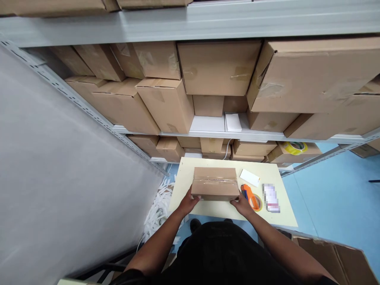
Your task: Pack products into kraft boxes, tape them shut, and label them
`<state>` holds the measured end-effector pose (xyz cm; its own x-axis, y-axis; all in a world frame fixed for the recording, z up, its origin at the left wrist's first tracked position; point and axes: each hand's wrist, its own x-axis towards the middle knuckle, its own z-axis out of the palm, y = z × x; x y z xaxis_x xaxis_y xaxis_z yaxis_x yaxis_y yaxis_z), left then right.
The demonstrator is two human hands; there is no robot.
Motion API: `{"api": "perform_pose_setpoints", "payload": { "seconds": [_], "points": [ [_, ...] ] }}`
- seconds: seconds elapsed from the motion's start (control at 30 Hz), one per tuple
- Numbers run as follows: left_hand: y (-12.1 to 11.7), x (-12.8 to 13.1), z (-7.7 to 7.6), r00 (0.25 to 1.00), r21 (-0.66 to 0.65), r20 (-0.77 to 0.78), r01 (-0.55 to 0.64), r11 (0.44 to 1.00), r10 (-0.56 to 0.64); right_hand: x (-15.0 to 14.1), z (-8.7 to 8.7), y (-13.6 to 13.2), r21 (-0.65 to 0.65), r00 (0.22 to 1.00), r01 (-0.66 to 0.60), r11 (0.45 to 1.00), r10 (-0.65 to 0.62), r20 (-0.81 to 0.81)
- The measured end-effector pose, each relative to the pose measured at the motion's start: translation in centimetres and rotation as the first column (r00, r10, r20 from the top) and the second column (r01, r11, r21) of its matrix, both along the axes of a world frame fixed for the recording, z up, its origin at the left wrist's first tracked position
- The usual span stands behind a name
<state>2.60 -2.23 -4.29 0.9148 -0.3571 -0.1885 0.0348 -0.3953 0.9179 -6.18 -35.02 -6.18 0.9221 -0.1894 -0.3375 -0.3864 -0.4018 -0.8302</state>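
Note:
A brown cardboard box (pixel 215 187) with clear tape along its top seam is at the middle of the cream table (pixel 184 174). My left hand (pixel 189 202) grips its near left corner, thumb on the front face. At the near right corner my right hand (pixel 241 204) holds it the same way; the fingers of both hands are partly hidden by the box sides. Just right of my right hand lies an orange tape dispenser (pixel 250 196) with a roll of tape. Beyond it are a small white box (pixel 249 177) and a blurred-out printed item (pixel 270 198).
Shelves (pixel 208 126) packed with cardboard boxes (pixel 219 67) rise behind the table. A yellow tape roll (pixel 295 148) rests on a lower-shelf box. White paper strips (pixel 157 209) heap on the floor at left, beside a grey wall (pixel 68 166). An opened carton (pixel 335 257) stands at lower right.

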Motion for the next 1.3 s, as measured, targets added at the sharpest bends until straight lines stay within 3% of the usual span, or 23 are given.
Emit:
{"api": "perform_pose_setpoints", "payload": {
  "seconds": [0.23,0.43,0.6,0.73,0.83,0.9,0.97,1.07,1.17,1.3],
  "points": [
    [0.8,0.3,1.3,0.999,0.096,-0.006,0.037,0.995,-0.036,0.1,2.4,-1.7,-0.046,1.000,0.025,0.999,-0.026,-0.004],
    [-0.5,2.1,1.0,0.998,0.041,0.009,-0.063,0.997,0.063,2.1,2.9,-0.9,-0.061,0.997,0.078,0.995,-0.079,-0.015],
    [-1.3,3.4,0.9,0.997,-0.011,-0.026,-0.074,0.997,0.074,3.9,3.6,-0.7,-0.056,0.998,0.070,0.996,-0.069,0.013],
    [-1.2,3.4,0.9,0.996,0.012,-0.038,-0.078,0.997,0.078,2.9,3.3,-1.6,-0.087,1.000,0.020,0.996,-0.020,0.003],
    [-1.1,2.6,1.1,0.994,0.084,-0.045,-0.096,0.992,0.100,0.1,1.9,-3.2,-0.271,1.000,-0.012,0.963,0.006,-0.023],
    [-1.0,2.0,1.4,0.991,0.176,-0.012,-0.132,0.975,0.136,-2.0,0.5,-4.3,-0.460,0.999,-0.031,0.887,0.007,-0.054],
    [-1.1,1.3,2.1,0.985,0.262,0.072,-0.173,0.949,0.160,-3.8,-0.9,-5.1,-0.578,0.991,-0.089,0.811,0.015,-0.132],
    [-1.6,0.5,4.0,0.965,0.332,0.232,-0.197,0.923,0.122,-4.7,-2.5,-5.0,-0.626,0.973,-0.181,0.758,0.045,-0.227],
    [-2.9,0.0,6.4,0.934,0.376,0.356,-0.144,0.915,0.001,-4.0,-3.3,-4.3,-0.652,0.977,-0.149,0.743,0.008,-0.214],
    [-4.9,-0.2,9.0,0.881,0.416,0.397,0.077,0.906,-0.257,-3.2,-3.3,-4.2,-0.638,0.985,-0.066,0.768,-0.053,-0.166]
  ]
}}
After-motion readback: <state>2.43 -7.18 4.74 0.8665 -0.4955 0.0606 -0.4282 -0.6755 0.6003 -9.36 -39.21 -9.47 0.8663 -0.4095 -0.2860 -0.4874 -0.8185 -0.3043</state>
